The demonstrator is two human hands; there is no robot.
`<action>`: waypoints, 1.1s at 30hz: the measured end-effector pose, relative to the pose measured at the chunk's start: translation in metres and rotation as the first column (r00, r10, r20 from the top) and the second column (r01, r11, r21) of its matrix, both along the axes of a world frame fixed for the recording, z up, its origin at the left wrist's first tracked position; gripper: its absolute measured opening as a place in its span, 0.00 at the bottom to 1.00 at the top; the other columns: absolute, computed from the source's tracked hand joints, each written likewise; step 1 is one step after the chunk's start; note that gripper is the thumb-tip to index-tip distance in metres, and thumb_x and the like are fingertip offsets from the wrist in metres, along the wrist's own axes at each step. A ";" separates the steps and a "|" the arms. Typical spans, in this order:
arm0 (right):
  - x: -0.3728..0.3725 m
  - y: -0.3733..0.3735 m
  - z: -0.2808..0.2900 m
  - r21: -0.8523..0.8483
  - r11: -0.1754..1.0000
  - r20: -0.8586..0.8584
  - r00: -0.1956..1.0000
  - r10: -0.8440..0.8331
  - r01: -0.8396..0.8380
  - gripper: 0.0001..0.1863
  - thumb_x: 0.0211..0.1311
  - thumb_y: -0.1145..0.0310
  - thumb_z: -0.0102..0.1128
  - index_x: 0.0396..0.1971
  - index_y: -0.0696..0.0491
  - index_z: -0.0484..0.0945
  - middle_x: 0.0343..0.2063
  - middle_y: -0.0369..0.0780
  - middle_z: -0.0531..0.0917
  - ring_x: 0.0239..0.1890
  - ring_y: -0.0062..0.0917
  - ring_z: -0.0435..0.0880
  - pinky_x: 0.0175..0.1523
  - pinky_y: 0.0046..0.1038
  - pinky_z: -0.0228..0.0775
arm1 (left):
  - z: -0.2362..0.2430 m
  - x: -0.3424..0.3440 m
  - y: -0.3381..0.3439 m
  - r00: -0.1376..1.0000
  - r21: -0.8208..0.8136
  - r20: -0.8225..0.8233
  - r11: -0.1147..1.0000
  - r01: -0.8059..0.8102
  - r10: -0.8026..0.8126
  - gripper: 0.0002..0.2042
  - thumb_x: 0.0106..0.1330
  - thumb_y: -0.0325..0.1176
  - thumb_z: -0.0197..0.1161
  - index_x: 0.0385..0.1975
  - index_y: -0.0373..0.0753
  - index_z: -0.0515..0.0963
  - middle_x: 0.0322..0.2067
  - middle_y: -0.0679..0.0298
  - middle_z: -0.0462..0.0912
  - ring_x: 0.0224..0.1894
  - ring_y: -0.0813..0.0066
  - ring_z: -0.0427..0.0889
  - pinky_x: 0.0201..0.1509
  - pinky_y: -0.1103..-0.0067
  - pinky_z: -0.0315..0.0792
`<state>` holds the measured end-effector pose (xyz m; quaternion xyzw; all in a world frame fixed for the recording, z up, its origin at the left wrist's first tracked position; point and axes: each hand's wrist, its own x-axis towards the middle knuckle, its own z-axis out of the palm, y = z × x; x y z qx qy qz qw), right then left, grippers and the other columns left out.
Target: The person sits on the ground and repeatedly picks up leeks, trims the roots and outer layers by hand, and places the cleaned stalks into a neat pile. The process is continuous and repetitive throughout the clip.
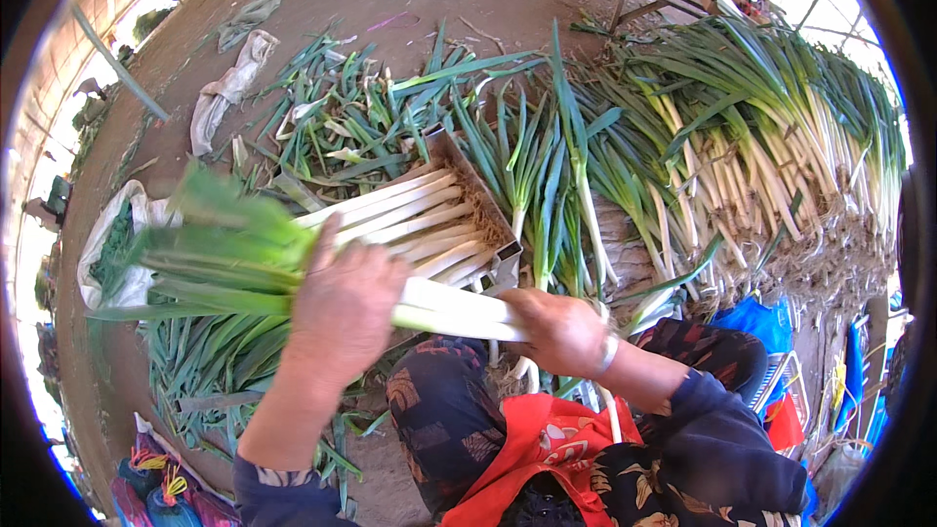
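Observation:
My left hand is closed round a bundle of long green onions, at the place where the white stalks turn green. The leaves fan out leftward from it and are smeared by motion. My right hand grips the white root end of the same bundle, so it lies across in front of my knees. Just beyond the bundle, a metal rack holds several more white stalks, their roots against its upright back plate. Parts of the rack are hidden by my hands and the bundle.
To the right lies a large heap of untrimmed green onions with soil on the roots. Cut leaves litter the ground beyond the rack. A white sack with green stuff sits left, a pale cloth farther off. Blue plastic lies right.

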<state>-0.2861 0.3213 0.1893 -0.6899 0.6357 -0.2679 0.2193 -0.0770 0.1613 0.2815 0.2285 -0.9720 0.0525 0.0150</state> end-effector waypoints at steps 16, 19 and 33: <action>0.051 -0.271 -0.157 0.015 0.989 -0.296 0.946 -0.133 0.144 0.19 0.51 0.62 0.65 0.43 0.52 0.74 0.43 0.44 0.77 0.51 0.37 0.74 0.59 0.42 0.62 | -0.110 0.096 -0.142 0.804 -0.068 0.165 0.820 -0.569 0.571 0.36 0.51 0.51 0.72 0.61 0.49 0.68 0.56 0.58 0.72 0.61 0.64 0.69 0.72 0.55 0.47; 0.053 -0.248 -0.171 0.124 0.964 -0.298 0.936 -0.189 0.234 0.46 0.57 0.37 0.54 0.69 0.48 0.54 0.70 0.45 0.52 0.73 0.42 0.43 0.74 0.48 0.25 | -0.222 0.111 -0.153 0.812 -0.049 -0.067 0.811 -0.584 0.580 0.32 0.51 0.53 0.70 0.59 0.57 0.71 0.56 0.57 0.69 0.64 0.57 0.62 0.71 0.52 0.42; 0.053 -0.236 -0.174 0.156 0.953 -0.380 0.907 -0.184 0.259 0.40 0.67 0.38 0.34 0.72 0.46 0.47 0.73 0.43 0.46 0.75 0.40 0.38 0.72 0.55 0.24 | -0.239 0.106 -0.178 0.791 0.155 -0.176 0.810 -0.565 0.585 0.27 0.55 0.43 0.68 0.58 0.55 0.72 0.55 0.60 0.72 0.65 0.58 0.62 0.72 0.55 0.40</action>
